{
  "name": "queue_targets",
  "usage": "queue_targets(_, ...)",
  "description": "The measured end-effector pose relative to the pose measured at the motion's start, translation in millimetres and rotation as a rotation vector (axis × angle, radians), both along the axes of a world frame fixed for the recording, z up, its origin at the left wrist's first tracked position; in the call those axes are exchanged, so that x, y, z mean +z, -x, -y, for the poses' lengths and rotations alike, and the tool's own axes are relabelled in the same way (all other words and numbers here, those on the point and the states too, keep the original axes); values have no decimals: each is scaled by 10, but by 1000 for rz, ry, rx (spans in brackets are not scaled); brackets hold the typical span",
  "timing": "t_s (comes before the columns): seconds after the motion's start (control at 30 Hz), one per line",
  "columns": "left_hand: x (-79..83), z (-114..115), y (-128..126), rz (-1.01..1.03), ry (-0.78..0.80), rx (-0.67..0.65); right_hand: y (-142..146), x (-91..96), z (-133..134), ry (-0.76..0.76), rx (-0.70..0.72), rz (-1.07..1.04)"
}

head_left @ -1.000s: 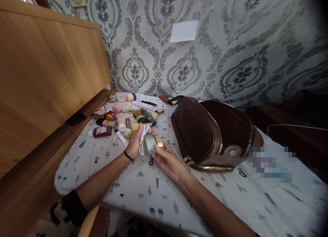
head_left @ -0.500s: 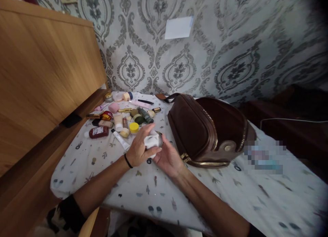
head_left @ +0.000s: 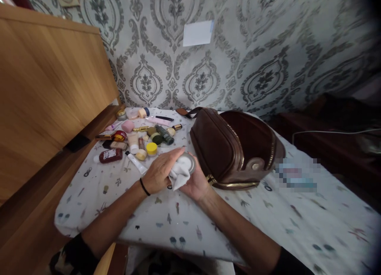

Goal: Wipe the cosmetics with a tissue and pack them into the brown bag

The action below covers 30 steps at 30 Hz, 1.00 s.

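Both hands meet over the front middle of the table. My left hand (head_left: 160, 171), with a black band at its wrist, is closed on a white cloth (head_left: 179, 175), pressing it to a small round grey container (head_left: 192, 162). My right hand (head_left: 199, 184) cups that container from below and the right, its fingers partly hidden behind it. A corner of the cloth hangs down between the hands. Closest to the left hand lie a white tube with a black cap (head_left: 135, 162), a yellow-lidded jar (head_left: 151, 149) and a pale yellow round piece (head_left: 141, 154).
Several cosmetics, among them a dark red bottle (head_left: 110, 155) and a pink sponge (head_left: 127, 126), crowd the table's left. An unzipped brown leather bag (head_left: 212, 144) stands right of my hands. A wooden cabinet (head_left: 53, 84) flanks the left; a patterned wall (head_left: 172, 68) rises behind the table.
The round container has been tilted so that its face with the cloth on it shows more. The cloth's corner now hangs lower. The whole view has shifted slightly.
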State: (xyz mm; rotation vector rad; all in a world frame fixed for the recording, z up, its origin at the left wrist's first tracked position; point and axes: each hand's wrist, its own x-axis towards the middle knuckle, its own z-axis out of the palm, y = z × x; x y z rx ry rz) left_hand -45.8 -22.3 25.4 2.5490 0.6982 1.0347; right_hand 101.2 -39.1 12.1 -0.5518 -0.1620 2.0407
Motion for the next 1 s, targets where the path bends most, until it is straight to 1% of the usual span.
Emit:
queue_targets(0.1,60,-5,16,-1,68,-15,-37,-10,-21,36,29,-22)
queue_targets(0.2,116,-25,53,-10,154,-105,-69,-21,-35,37,45,-26)
queue_targets(0.27,132,-49,87,-13,174,-153,-76,-12,-30,35,49,-23)
queue_targets(0.3,132,-63,105,-10,168,-155,-76,-2,-23,33,47,-18)
queue_targets(0.37,119,-96,141,-4,129,-98,-73,24,-7,30,34,-1)
queue_targets(0.43,95,-132,171,-24,69,28,-72,50,5,25,3,17)
queue_targets(0.5,62,-166,192,-104,28,168,-76,65,8,23,-46,24)
queue_targets(0.57,20,-190,205,-233,22,236,-81,62,0,18,-93,26)
queue_targets(0.6,-5,-198,210,-295,27,233,-83,53,-6,18,-112,24)
queue_targets(0.67,-56,-203,225,-372,38,184,-86,20,-22,20,-124,15)
queue_targets(0.77,-84,-193,269,-379,75,111,-86,-43,-44,-3,-112,-8)
queue_targets(0.83,-40,-180,299,-339,127,67,-83,-73,-54,-32,-101,-14)
queue_targets(0.9,52,-164,303,-258,194,52,-76,-84,-55,-67,-106,7)
queue_targets(1.0,217,-140,230,-160,292,127,-54,-64,-37,-152,-187,83)
